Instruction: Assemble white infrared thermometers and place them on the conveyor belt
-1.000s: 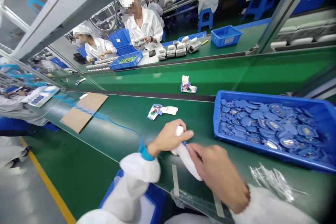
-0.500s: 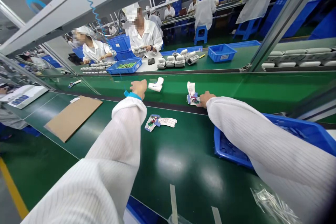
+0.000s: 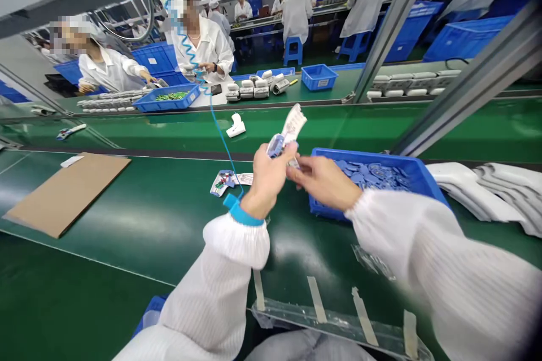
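a: what's in the left hand [image 3: 267,180]?
b: a small blue-and-white plastic piece [image 3: 276,145] with a white paper strip [image 3: 293,124]. the fingers hide its lower end, and any print on the strip is too small to read.
a: and the right hand [image 3: 322,181]?
b: it overlaps that piece, so i can't tell whether they touch.
a: the blue plastic tray [image 3: 372,197]?
b: that hand hides part of its left side, and the flat blue pieces [image 3: 368,176] inside are too small to tell apart.
a: the white padded shapes [image 3: 478,197]?
b: the right edge cuts them off.
a: the clear plastic film [image 3: 372,261]?
b: too blurred to make out.
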{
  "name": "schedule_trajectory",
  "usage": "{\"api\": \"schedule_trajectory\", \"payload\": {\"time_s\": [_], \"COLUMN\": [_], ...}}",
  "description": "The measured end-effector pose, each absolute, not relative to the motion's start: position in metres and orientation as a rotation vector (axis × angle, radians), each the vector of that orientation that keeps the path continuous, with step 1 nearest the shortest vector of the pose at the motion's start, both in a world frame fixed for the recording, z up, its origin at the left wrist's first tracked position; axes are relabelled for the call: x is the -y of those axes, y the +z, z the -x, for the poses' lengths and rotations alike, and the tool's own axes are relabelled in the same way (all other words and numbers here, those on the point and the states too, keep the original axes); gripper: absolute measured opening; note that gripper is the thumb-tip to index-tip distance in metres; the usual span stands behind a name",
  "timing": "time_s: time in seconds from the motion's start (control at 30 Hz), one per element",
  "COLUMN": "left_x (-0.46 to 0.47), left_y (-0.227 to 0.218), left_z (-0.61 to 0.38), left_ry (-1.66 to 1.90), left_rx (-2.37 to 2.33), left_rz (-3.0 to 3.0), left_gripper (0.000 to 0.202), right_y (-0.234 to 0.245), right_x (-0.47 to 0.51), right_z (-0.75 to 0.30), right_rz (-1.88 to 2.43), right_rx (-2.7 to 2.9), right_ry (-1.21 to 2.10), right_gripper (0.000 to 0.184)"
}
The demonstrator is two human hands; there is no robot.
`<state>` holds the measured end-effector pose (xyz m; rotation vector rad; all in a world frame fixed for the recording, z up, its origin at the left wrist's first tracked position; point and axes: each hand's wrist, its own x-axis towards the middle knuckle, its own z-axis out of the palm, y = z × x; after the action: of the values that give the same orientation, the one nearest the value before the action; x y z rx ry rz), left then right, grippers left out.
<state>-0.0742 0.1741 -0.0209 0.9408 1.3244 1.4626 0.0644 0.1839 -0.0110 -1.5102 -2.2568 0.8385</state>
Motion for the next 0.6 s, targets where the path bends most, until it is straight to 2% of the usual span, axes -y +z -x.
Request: {"api": "schedule_trajectory", "payload": {"time_s": [0.1, 0.2, 0.33, 0.47, 0.6], "left_x": [-0.110, -0.057, -0.024, -0.016, -0.017], "left_y": [-0.031, -0.049, -0.065, -0.066, -0.066], "left_z": [0.059, 0.056, 0.051, 0.043, 0.047], "left_ry": [1.213, 0.923, 0.760, 0.675, 0.542], "left_rx": [-1.318, -1.252, -1.192, -1.179, -1.513], "left_rz": [-1.248, -1.419, -1.545, -1.736, -2.088], "left_gripper": [0.019, 0.016, 0.010, 0.007, 0.030], "right_y": [-0.019, -0.031, -0.044, -0.043, -0.035], "right_x": [-0.101, -0.043, -0.016, -0.010, -0.001], "right_z": [-0.104, -0.140, -0.151, -0.138, -0.143], "right_rz": [1.420, 1.401, 1.319, 1.253, 1.321], "right_rx": [2.337, 2.164, 2.130, 2.240, 2.232], "right_ry": [0.727, 0.536, 0.283, 0.083, -0.014], "right_gripper": [0.033, 0.035, 0.027, 0.030, 0.032]}}
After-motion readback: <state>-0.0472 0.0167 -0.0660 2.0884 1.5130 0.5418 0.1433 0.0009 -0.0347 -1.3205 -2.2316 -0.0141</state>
